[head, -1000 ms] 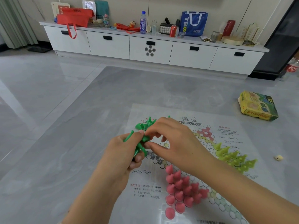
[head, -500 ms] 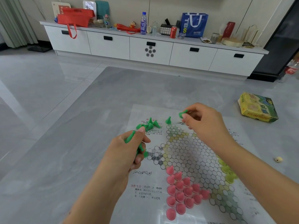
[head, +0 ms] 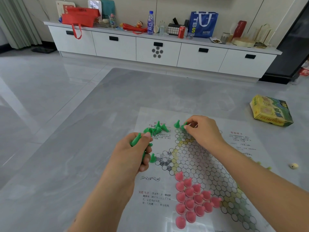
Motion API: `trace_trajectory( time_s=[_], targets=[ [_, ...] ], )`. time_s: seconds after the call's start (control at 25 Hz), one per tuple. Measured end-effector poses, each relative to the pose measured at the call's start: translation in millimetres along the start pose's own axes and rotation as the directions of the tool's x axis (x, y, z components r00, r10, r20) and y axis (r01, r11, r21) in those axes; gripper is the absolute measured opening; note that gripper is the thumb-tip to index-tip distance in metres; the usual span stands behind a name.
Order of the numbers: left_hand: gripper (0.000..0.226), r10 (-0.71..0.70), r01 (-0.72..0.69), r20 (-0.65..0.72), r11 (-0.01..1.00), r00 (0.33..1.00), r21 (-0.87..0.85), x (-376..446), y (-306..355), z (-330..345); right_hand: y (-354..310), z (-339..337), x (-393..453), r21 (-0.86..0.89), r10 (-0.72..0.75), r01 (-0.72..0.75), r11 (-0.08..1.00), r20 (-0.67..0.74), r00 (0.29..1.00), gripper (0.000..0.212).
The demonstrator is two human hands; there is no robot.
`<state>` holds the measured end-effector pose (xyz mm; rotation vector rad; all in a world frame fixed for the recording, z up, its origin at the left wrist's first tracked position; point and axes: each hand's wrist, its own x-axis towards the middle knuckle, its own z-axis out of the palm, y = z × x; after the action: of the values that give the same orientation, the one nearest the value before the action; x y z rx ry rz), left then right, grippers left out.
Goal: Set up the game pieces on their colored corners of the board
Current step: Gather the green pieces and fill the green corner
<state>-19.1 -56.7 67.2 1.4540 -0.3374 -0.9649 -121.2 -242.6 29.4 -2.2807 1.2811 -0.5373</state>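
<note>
I'm pinching one green piece in my right hand at the board far corner; my left hand is gripping spare green pieces as stock

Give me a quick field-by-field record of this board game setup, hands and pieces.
left hand: grips a bunch of green pieces
right hand: pinches one green piece at the board's far corner
placed green piece: upright beside it
loose green pile: on the board's margin
pink pieces: fill near corner
board: flat on grey table
game box: far right
</note>
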Motion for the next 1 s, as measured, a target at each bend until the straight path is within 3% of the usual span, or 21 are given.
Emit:
trace_trajectory(
  time_s=[0.68,0.8,0.92,1.0],
  targets=[
    [0.017,-0.027,0.027,0.010,0.997,1.000,-0.072,1.5,0.3,-3.3,-8.5,-9.5,-6.1,-0.081,-0.055,0.055,0.995,0.011,0.998,0.015],
    [0.020,-0.027,0.032,0.048,0.994,0.999,-0.104,-0.4,0.7,-2.5,-32.8,-26.5,-31.3,0.054,-0.174,0.172,0.984,0.026,0.984,0.007],
    [0.023,-0.034,0.042,0.062,0.992,0.997,-0.120,-2.5,2.3,-0.9,-62.3,-36.1,-65.4,0.263,-0.394,0.349,0.900,0.147,0.907,0.008],
    [0.024,-0.042,0.050,0.076,0.993,0.996,-0.108,-3.9,2.7,0.3,-70.4,-35.3,-73.3,0.321,-0.468,0.409,0.854,0.131,0.874,0.009]
  ],
)
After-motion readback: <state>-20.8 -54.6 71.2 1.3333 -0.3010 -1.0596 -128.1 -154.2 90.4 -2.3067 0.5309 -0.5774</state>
